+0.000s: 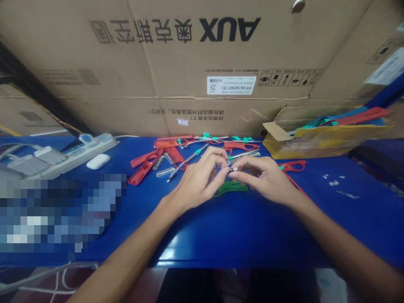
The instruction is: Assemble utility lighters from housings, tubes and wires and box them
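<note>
In the head view, my left hand (200, 176) and my right hand (268, 176) meet over the blue table, both closed in a pinch. Between their fingertips is a small black-and-white part (232, 169) with a thin wire; its exact kind is too small to tell. Under my hands lies a green plastic shell (232, 187), partly covered. Just beyond them lie red lighter-shaped shells (175, 142), thin metal rods with teal pieces (197, 152) and clear tubes (164, 171). Another red shell (293, 165) lies beyond my right hand, partly hidden.
A cut-open carton with yellow tape (309, 141) at the back right holds more red and blue pieces. Small white bits (331, 181) lie at right. At left are a power strip (72, 158) and a white earbud case (98, 161). A large cardboard box (126, 84) stands behind.
</note>
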Motion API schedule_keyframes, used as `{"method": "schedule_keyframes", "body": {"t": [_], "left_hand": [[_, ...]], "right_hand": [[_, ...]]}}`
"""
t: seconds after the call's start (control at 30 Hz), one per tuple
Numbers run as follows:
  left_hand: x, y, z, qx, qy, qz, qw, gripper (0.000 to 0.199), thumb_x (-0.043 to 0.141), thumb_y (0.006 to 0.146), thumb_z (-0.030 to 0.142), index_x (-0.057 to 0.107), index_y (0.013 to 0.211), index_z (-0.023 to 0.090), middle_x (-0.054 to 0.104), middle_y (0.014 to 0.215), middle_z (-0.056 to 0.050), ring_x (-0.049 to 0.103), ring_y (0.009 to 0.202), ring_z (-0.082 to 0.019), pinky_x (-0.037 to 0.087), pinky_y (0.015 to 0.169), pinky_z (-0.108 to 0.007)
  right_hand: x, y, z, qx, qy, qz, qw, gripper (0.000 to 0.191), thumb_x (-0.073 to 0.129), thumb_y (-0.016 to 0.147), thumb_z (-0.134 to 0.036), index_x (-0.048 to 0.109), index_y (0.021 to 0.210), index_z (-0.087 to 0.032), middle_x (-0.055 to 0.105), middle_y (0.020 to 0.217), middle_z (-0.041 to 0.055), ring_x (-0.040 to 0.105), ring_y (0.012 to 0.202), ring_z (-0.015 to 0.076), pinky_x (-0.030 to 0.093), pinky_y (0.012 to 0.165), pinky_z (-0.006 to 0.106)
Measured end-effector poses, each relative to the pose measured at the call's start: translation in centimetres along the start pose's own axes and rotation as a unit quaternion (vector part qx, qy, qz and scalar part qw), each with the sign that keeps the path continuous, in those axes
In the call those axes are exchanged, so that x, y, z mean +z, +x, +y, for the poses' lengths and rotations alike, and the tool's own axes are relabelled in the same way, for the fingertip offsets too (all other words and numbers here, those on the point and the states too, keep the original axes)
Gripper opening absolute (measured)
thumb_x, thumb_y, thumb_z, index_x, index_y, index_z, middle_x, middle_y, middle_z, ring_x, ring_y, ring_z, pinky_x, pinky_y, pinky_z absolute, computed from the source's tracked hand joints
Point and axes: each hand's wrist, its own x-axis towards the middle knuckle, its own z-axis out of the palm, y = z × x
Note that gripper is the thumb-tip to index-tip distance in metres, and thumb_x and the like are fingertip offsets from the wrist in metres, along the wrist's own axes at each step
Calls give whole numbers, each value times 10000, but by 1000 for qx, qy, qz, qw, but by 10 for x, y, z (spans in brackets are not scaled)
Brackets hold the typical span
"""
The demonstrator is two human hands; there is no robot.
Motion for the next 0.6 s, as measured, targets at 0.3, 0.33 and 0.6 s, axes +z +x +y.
{"method": "schedule_keyframes", "body": {"t": [0.3,0.33,0.6], "left_hand": [[1,0,0,24,-36,26,999,46,511,1030,262,514,1043,219,597,1140,-54,642,958,-163,506,752,-285],[1,0,0,23,-31,23,999,43,507,1034,260,516,1047,220,605,1135,-51,641,936,-154,502,740,-280],[-2,1,-3,29,8,10,999,72,487,1059,246,552,1060,215,670,1064,-24,660,931,-140,510,795,-279]], "right_hand": [[6,-3,1,9,120,4,993,133,639,973,-329,701,990,-213,698,812,-13,639,624,86,510,563,210],[6,-3,1,8,119,-2,993,137,622,984,-326,704,989,-215,707,816,-11,648,635,89,514,568,210],[4,-3,2,3,74,-12,997,178,583,1008,-326,698,952,-203,735,825,-4,668,650,92,517,586,213]]}}
